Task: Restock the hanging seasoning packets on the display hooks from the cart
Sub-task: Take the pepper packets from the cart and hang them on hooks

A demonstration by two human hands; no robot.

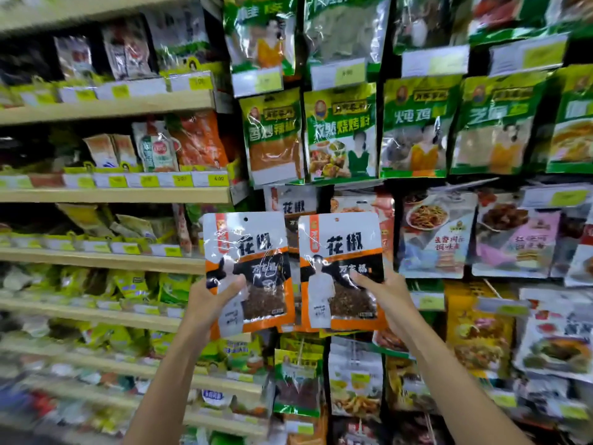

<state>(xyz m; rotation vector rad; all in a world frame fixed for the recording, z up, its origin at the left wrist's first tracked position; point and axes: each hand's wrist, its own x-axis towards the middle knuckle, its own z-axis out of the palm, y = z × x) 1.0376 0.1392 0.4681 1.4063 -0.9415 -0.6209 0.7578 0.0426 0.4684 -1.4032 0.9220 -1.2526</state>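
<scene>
Aisle: hanging packets (pixel 340 133).
Left hand (pixel 208 297): fingers (pixel 236 281) pinch left packet (pixel 253 245).
Right hand (pixel 390 293): fingers pinch right packet (pixel 343 245).
Risk: hook hidden; punch hole (pixel 336 220) may miss, packet drops.

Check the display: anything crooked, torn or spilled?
Nothing torn or spilled. The left packet, held by the left hand, leans a little; the right packet in the right hand is nearly straight. Lower right, a white packet looks tilted against its neighbours, though the wide lens may exaggerate it.
</scene>
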